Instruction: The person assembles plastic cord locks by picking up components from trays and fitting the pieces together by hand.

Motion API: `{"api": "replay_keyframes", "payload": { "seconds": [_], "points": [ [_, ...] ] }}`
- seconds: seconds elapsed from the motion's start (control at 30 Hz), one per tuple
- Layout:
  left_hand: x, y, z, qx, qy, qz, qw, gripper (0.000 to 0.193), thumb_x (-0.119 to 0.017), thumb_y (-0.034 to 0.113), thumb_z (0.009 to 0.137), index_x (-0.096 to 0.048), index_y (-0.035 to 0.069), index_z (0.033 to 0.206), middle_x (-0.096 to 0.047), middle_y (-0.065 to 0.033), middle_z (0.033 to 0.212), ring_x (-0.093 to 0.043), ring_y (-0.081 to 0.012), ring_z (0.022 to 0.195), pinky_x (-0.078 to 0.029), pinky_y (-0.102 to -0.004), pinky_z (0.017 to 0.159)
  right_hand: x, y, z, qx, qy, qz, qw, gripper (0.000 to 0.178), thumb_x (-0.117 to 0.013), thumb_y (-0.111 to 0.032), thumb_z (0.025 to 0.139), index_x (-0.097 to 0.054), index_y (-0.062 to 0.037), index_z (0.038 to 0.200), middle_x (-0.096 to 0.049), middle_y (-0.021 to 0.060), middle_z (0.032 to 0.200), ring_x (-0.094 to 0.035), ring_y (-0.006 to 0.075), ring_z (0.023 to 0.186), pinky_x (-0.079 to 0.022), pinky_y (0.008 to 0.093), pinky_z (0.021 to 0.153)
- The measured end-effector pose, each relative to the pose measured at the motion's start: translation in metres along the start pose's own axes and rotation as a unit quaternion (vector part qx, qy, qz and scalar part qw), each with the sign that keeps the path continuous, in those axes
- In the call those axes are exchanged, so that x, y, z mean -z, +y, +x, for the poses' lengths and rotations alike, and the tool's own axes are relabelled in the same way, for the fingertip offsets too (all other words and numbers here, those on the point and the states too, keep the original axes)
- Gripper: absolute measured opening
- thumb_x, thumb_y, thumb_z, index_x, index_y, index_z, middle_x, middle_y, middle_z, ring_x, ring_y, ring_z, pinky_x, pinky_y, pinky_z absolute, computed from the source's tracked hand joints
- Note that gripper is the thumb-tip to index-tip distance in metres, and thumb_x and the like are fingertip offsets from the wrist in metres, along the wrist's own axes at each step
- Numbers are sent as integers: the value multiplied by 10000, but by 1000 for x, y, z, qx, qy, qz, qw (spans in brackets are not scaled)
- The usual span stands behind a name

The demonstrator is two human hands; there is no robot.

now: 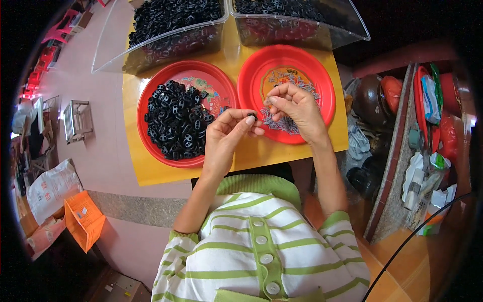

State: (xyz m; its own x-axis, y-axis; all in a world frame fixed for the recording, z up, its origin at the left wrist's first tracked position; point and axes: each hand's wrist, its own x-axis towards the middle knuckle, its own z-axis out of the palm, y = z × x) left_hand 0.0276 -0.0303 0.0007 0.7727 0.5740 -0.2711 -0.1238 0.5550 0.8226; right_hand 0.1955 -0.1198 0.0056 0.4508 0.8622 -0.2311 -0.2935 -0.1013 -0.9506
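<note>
My left hand (227, 133) pinches one small black plastic piece (253, 117) between thumb and fingertips, over the gap between two red plates. My right hand (294, 108) hovers over the right red plate (322, 75), fingers curled and pinched together; whether it holds one of the small grey metal bits (282, 123) lying on that plate, I cannot tell. The left red plate (221, 83) carries a heap of the same black plastic pieces (176, 121).
Both plates rest on a small yellow table (136, 166). Two clear plastic bins (166, 30) (302, 20) full of black pieces stand at its far edge. A cluttered shelf (422, 146) is at the right; an orange box (83, 219) and a white bag (50, 189) lie on the floor at the left.
</note>
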Motion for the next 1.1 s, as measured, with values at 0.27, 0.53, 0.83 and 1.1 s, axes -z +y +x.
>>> {"api": "replay_keyframes", "payload": {
  "seconds": [0.27, 0.53, 0.83, 1.1],
  "points": [
    [-4, 1, 1, 18, 4, -58, 998, 169, -554, 89, 904, -575, -31, 1022, -655, -119, 900, -651, -170, 781, -508, -258, 710, -8, 4, 15, 68, 55, -145, 986, 90, -608, -38, 820, -574, -4, 896, -614, 30, 776, -583, 63, 653, -499, 212, 565],
    [20, 1, -12, 62, -34, -146, 987, 166, -552, 100, 900, -566, -13, 1021, -656, -149, 910, -662, -197, 778, -517, -272, 713, -29, -1, -26, 56, 21, -35, 998, 121, -630, -74, 853, -596, -25, 958, -598, -2, 839, -545, 44, 696, -474, 188, 596],
    [12, 5, -15, 34, 12, -139, 990, 230, -550, 74, 894, -537, -37, 1096, -646, -173, 962, -657, -238, 874, -529, -288, 751, -40, 16, -38, 93, 50, 32, 994, 125, -643, -85, 848, -609, -41, 960, -586, 0, 925, -531, 38, 765, -458, 178, 586],
    [5, 1, -11, 43, 35, -85, 995, 222, -571, 41, 883, -557, -48, 1085, -645, -161, 964, -652, -216, 897, -533, -271, 767, -44, 23, -38, 117, 59, 30, 991, 87, -613, -33, 851, -607, -31, 938, -569, 33, 983, -523, 64, 781, -440, 192, 632]
  ]
}}
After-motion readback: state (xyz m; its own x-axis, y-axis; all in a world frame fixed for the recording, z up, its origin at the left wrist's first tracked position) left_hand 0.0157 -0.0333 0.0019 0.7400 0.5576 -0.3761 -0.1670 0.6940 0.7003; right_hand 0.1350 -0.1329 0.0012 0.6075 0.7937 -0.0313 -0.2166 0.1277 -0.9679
